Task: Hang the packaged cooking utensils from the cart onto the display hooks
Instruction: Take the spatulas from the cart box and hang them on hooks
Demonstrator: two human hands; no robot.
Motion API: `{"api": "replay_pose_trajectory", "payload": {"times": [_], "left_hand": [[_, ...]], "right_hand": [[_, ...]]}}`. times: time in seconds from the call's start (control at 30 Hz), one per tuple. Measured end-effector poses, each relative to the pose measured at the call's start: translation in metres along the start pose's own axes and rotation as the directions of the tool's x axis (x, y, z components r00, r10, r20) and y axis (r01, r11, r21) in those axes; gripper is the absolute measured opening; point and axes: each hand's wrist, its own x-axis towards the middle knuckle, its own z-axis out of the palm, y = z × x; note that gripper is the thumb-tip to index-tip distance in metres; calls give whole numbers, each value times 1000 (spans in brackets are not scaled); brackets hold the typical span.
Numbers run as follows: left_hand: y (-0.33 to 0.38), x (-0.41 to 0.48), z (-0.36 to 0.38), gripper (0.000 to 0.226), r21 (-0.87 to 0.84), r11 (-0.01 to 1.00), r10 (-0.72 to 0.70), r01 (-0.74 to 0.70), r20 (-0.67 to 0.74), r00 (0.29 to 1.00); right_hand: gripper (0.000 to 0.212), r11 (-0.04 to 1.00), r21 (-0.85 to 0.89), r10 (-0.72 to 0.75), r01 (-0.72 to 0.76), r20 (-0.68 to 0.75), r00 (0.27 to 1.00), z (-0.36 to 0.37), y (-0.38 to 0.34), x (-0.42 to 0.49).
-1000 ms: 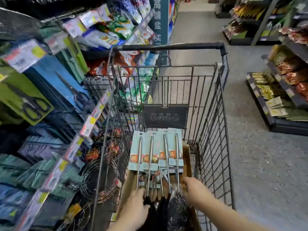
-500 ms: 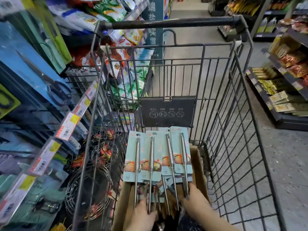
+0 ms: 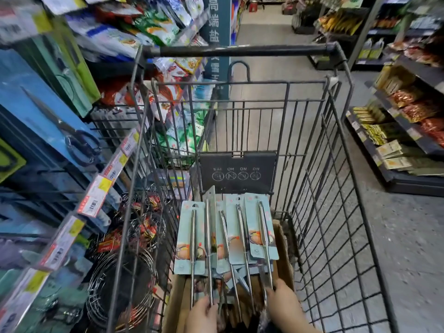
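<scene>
Several packaged utensils, long steel tools on pale blue cards, fan out upright inside the wire cart, above a cardboard box on its floor. My left hand grips the lower ends of the left ones, and one card there is turned edge-on. At the right side of the bunch, my right hand holds the lower ends of the other packs. The handles below my hands are cut off by the frame edge. Display hooks stick out from the rack on the left.
The left rack carries carded scissors, price tags and wire racks low down. A dark sign plate hangs on the cart's far wall. Snack shelves line the right side of the grey aisle floor.
The view has tilted and moved closer to the cart. The bunch has spread a little, and one card on the left has twisted edge-on. Both hands keep their grip.
</scene>
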Motion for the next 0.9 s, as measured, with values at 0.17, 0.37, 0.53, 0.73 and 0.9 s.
{"api": "replay_pose_trajectory", "payload": {"times": [0.17, 0.37, 0.53, 0.73, 0.9], "left_hand": [[32, -43, -22, 12, -181, 983, 40, -25, 78, 996], [98, -94, -63, 16, -251, 968, 42, -2, 155, 987], [135, -134, -106, 19, -176, 971, 147, -161, -94, 985], [176, -179, -153, 10, -45, 921, 366, -386, -235, 900], [192, -212, -179, 13, -137, 838, 467, -529, -323, 823]], "right_hand": [[26, 999, 40, 10, -9, -24, 1000, -32, -16, -49], [26, 994, 50, -90, 94, -76, 993, -87, -54, -122], [14, 964, 38, -259, 265, -121, 958, -132, -88, -179], [10, 886, 59, -431, 459, -255, 866, -167, -120, -231], [12, 816, 63, -539, 575, -277, 795, -188, -143, -273]]}}
